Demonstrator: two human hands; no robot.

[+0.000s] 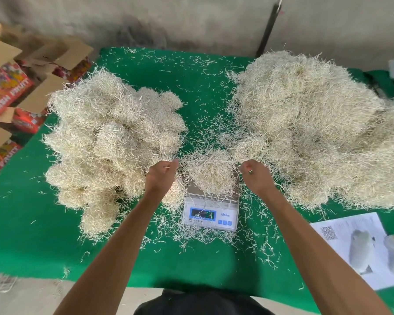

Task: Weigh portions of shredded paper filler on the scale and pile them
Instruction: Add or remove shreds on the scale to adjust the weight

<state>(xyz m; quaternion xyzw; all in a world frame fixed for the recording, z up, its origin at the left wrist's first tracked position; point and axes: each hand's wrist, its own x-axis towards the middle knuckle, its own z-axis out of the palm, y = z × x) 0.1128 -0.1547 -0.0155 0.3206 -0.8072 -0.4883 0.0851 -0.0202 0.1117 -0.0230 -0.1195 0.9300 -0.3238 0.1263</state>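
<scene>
**At the centre of the frame: a portion on the scale, my hands either side**

In the middle of the frame, low down, the scale (210, 209) carries a loose portion of shredded paper filler (210, 172) on its platform. My left hand (160, 175) sits just beside the portion on its left, fingers curled and pinching a strand or two of filler. My right hand (256, 173) is just beside it on the right, fingers curled in; whether that grip holds any strands I cannot tell.

Crowding my left hand is the left pile (114, 142), a heap of rounded clumps filling the centre left of the frame. The right heap (316, 133), bigger and looser, fills the centre right and reaches right up to my right hand. Stray shreds lie scattered all round the scale and between the two heaps.

The surface (32, 246) is covered in green felt-like cloth. A printed sheet (341, 226) lies on it at the lower right. At the upper left stand open cardboard boxes (43, 92) and red fruit cartons (7, 92). A rough grey wall (168, 19) runs across the top, with a dark pole (267, 30) leaning against it.
</scene>
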